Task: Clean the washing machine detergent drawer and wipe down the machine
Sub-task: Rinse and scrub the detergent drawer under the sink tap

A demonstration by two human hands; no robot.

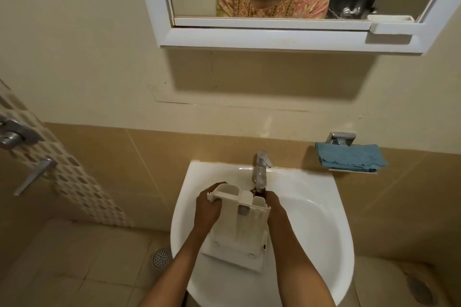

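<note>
The white plastic detergent drawer (pixel 243 222) stands tilted in the white wash basin (pixel 319 219), its compartments turned up toward the chrome tap (pixel 260 169). My left hand (pixel 208 208) grips the drawer's far left corner, fingers curled round its rim. My right hand (pixel 274 207) holds the drawer's right side just under the tap spout; its fingertips are hidden behind the drawer. I cannot tell whether water runs from the tap.
A folded blue cloth (pixel 349 157) lies on a small wall shelf right of the basin. A mirror cabinet (pixel 274 32) hangs above. A door with a metal handle (pixel 32 174) is at the left, and a floor drain (pixel 161 257) sits below it.
</note>
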